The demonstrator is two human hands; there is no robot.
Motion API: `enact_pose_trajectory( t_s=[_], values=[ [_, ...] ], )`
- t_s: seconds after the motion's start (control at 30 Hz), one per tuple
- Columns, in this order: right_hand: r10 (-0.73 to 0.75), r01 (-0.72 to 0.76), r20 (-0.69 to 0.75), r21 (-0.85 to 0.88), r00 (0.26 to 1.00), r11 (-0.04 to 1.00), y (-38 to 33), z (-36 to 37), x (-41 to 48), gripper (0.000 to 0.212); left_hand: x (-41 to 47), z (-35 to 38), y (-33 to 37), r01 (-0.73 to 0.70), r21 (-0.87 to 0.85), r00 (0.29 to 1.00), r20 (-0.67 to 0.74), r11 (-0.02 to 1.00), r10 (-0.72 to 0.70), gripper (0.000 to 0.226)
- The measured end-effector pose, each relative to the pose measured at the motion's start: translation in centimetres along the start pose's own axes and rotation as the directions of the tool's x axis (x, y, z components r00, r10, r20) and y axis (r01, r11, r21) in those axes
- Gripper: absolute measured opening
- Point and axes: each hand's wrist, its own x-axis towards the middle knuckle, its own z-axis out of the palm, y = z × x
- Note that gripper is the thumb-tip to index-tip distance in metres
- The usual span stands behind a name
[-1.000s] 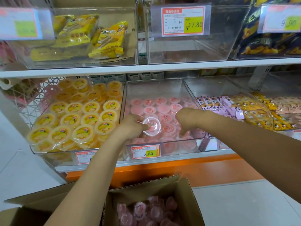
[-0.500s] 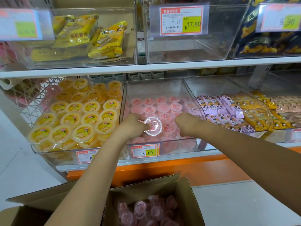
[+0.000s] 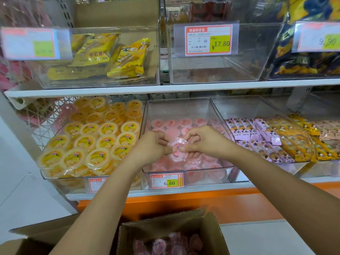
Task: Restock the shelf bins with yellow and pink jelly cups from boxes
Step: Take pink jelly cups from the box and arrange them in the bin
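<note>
Shelf bin: left hand, right hand pinch 1 pink cup.

View: one wide-angle camera, worn on the head.
Facing: forward and down, onto the front edge of the lower shelf.
Nearness: close; cardboard box directly below, cut by the frame's bottom.

upper left: yellow wafer packets, lying flat | upper middle: price tag, reads 17.80 | upper right: dark blue bags | lower right: purple-wrapped bars, yellow sachets just beside | near, below shelf: orange base strip
</note>
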Motion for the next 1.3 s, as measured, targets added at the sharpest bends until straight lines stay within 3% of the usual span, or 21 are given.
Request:
enact_pose_trajectory(
  t_s=[0.13, 0.33, 0.5, 0.63, 0.73, 0.9, 1.1, 1.23, 1.3],
  values=[
    [-0.053, 0.054, 0.017, -0.055, 0.998, 0.997, -0.8, 0.1, 0.8, 0.021, -0.1, -1.1, 0.4, -0.01, 0.051, 0.999, 0.033, 0.999, 0.008, 0.023],
    [0.11, -0.106, 0.006, 0.338, 0.994, 0.935, -0.3, -0.2, 1.7, 0.015, -0.1, -1.9, 0.8, 0.064, 0.03, 0.997, -0.036, 0.997, -0.063, 0.026],
    [0.306, -0.311, 0.064, 0.275, 0.95, 0.91, 0.7, 1.2, 2.6, 0.015, -2.9, -2.5, -0.9, 0.1, 0.268, 0.977, -0.207, 0.958, -0.044, 0.005],
    [0.381, -0.401, 0.132, 0.198, 0.915, 0.894, 0.1, 3.8, 3.6, 0.019, -6.3, -1.4, -2.9, 0.022, 0.528, 0.996, -0.081, 0.849, 0.025, 0.013],
    [0.398, -0.421, 0.159, 0.164, 0.904, 0.892, -0.4, 5.1, 4.2, 0.011, -7.3, -0.8, -4.2, 0.004, 0.492, 1.0, -0.007, 0.87, 0.0, 0.018],
    [0.418, -0.433, 0.143, 0.106, 0.897, 0.895, -0.1, 6.2, 4.7, 0.011, -6.8, -1.7, -4.2, 0.007, 0.489, 0.999, -0.038, 0.872, 0.014, 0.025],
    [0.311, -0.299, 0.074, -0.142, 0.947, 0.944, 0.6, 6.8, 4.6, 0.029, -6.0, -3.1, -3.1, 0.031, 0.437, 0.995, -0.098, 0.899, 0.013, 0.017],
    [0.33, -0.331, 0.093, 0.0, 0.94, 0.944, 0.6, 6.4, 4.5, 0.03, -5.9, -3.5, -3.0, 0.065, 0.355, 0.992, -0.124, 0.933, -0.022, 0.017],
    [0.336, -0.328, 0.09, -0.096, 0.938, 0.94, 0.3, 6.2, 4.3, 0.028, -6.0, -3.8, -2.8, 0.061, 0.313, 0.993, -0.119, 0.948, -0.025, 0.015]
  ],
)
